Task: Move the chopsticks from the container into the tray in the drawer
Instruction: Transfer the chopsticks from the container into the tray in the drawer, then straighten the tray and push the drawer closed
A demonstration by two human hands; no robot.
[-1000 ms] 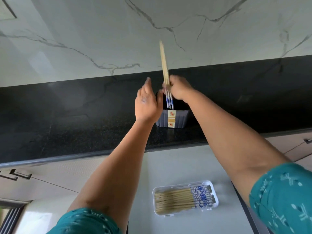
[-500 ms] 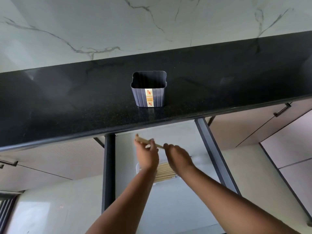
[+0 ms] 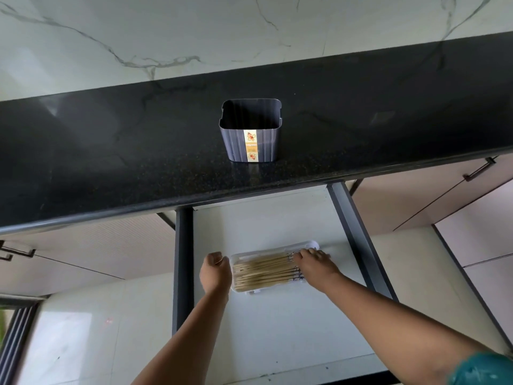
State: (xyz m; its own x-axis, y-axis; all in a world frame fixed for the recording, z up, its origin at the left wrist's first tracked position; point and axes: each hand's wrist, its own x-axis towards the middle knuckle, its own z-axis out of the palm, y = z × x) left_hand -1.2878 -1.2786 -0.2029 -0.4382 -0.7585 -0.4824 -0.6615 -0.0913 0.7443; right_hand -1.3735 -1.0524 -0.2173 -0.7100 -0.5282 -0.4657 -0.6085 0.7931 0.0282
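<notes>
A dark ribbed container (image 3: 251, 134) with a floral label stands on the black countertop, and I see nothing inside it. Below, in the open drawer (image 3: 277, 329), a clear plastic tray (image 3: 312, 243) holds several wooden chopsticks (image 3: 263, 273) with blue-patterned ends, lying side by side. My right hand (image 3: 315, 263) rests with spread fingers on the chopsticks' patterned ends at the tray's right side. My left hand (image 3: 215, 272) is curled into a loose fist just left of the tray, with nothing visible in it.
The black countertop (image 3: 138, 162) overhangs the drawer's back. Dark metal drawer sides (image 3: 182, 259) run left and right of the tray. Closed cabinet fronts with dark handles (image 3: 480, 169) flank the drawer. A marble wall rises behind the counter.
Both hands came down from the container with chopsticks to the drawer. The chopsticks now lie in the tray, the left hand has let go, and the right hand rests on them.
</notes>
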